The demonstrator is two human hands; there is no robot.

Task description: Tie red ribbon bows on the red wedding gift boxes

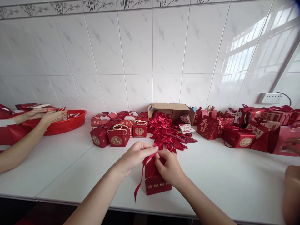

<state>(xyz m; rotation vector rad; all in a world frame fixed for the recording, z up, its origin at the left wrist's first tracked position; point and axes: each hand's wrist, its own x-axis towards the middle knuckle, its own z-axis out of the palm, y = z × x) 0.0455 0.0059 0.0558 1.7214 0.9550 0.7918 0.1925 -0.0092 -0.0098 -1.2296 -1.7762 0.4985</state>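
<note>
A red gift box (158, 186) with gold lettering stands on the white table in front of me. Above its top, my left hand (138, 154) pinches a dark red ribbon (140, 181), whose loose end hangs down the box's left side. My right hand (168, 164) is closed at the same spot, its fingertips on the ribbon close to the left ones and partly covering the box top. Behind the box, a heap of red ribbons (161, 126) spills out of an open cardboard carton (168, 107).
Several small red boxes (118, 137) with cord handles stand left of the carton. Finished-looking red gift boxes (241, 137) line the right side. At far left, another person's hands (52, 117) work over a red basin (70, 125); another person's hand (292, 145) shows at the right edge.
</note>
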